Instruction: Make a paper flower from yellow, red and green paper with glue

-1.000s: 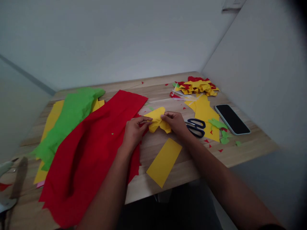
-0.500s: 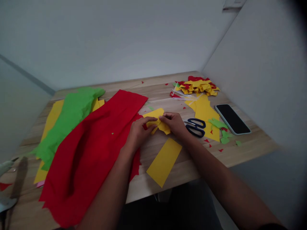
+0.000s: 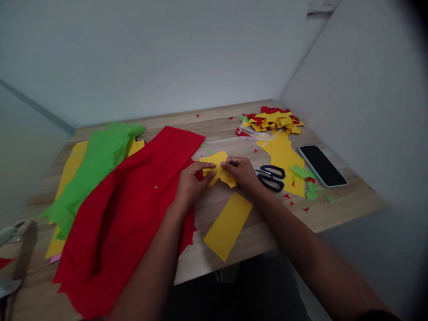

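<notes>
Near the front edge of the pale wood-grain table, a flat yellow paper rectangle lies slantwise. Left of it, a large red sheet with ragged edges spreads toward the front-left corner. Beyond the rectangle, around the table's middle, is a small yellow paper piece, folded and scallop-edged. The left hand grips it narrowly between thumb and forefinger; the right hand pinches it from the other side, fingertips nearly meeting the left's. Just beside the right hand lie dark-blue-handled scissors, partly on overlapping yellow sheets. Torn green scraps rest there, and a black-screened phone in a pale case lies near the right edge. Farther back, on the left, a crinkled green sheet covers more yellow sheets. Near the back-right corner, clear thin strips lie before a heap of red and yellow ruffled pieces.
</notes>
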Motion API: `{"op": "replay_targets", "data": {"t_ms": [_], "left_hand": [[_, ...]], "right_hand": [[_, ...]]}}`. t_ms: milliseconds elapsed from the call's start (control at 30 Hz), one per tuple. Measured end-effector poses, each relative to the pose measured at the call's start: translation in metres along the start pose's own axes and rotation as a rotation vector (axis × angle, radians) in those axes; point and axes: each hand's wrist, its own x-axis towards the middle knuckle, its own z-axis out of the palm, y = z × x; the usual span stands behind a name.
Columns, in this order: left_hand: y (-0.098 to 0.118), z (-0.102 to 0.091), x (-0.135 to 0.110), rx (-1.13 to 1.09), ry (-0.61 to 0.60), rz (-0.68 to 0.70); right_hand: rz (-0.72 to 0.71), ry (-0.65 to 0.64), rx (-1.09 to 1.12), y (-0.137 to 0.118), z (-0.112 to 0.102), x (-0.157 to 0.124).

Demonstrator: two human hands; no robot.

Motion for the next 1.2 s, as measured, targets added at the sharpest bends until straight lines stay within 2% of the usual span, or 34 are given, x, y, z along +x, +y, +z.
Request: {"op": "replay_targets", "data": {"t_ms": [200, 333, 433, 600, 700, 833, 1000, 1200], "left_hand": [[0.006, -0.004, 0.0, -0.101, 0.131, -0.063], [0.007, -0.007, 0.001, -0.19, 0.131, -0.133], [0.006, -0.01, 0.002, -0.239, 0.078, -0.172], [0.001, -0.016, 0.002, -0.272, -0.145, -0.205], [-0.002, -0.018, 0.001, -0.247, -0.21, -0.213], [-0.002, -0.019, 0.001, -0.248, -0.203, -0.26], [-0.001, -0.021, 0.003, -0.179, -0.178, -0.163], [0.004, -0.028, 0.003, -0.081, -0.213, -0.138]], "right_hand": [[-0.053, -0.054, -0.045, -0.003, 0.0, -0.002], [-0.08, -0.13, -0.105, -0.006, 0.001, -0.004], [-0.104, -0.148, -0.19, -0.007, 0.0, -0.005], [-0.15, -0.162, -0.295, -0.007, -0.003, -0.007], [-0.174, -0.174, -0.336, -0.006, -0.005, -0.006], [-0.204, -0.227, -0.352, -0.003, -0.007, -0.005], [-0.233, -0.226, -0.36, -0.003, -0.008, -0.004], [-0.217, -0.183, -0.379, 0.0, -0.007, -0.003]]}}
